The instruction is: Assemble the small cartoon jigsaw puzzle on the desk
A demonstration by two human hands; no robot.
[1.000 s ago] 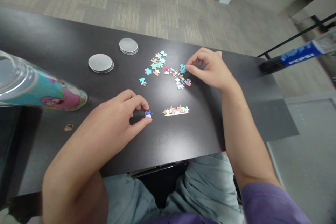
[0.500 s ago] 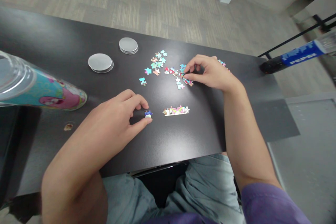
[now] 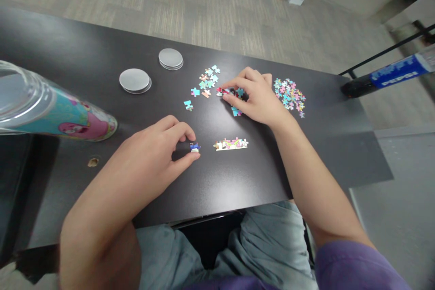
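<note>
Between the thumb and index finger of my left hand [image 3: 163, 149] is a blue and white puzzle piece [image 3: 195, 147], resting on the dark table. Just right of it lies a joined strip of pieces [image 3: 231, 144] with a straight lower edge. My right hand [image 3: 254, 95] reaches over some red and blue pieces, its thumb and index fingertips at a red piece [image 3: 219, 92]; whether it grips one is hidden. Loose teal and orange pieces [image 3: 208, 80] lie left of those fingertips. A heap of small colourful pieces [image 3: 289, 94] is beyond my right hand.
Two stacks of round discs [image 3: 134, 80] [image 3: 170, 58] sit at the back left of the black table [image 3: 326, 145]. A clear-topped printed canister [image 3: 78, 120] is at the left. A Pepsi bottle [image 3: 390, 74] lies at the right edge.
My right hand has moved left over the red pieces, uncovering the colourful heap behind it. My left hand keeps its place around the blue piece. The view has shifted slightly.
</note>
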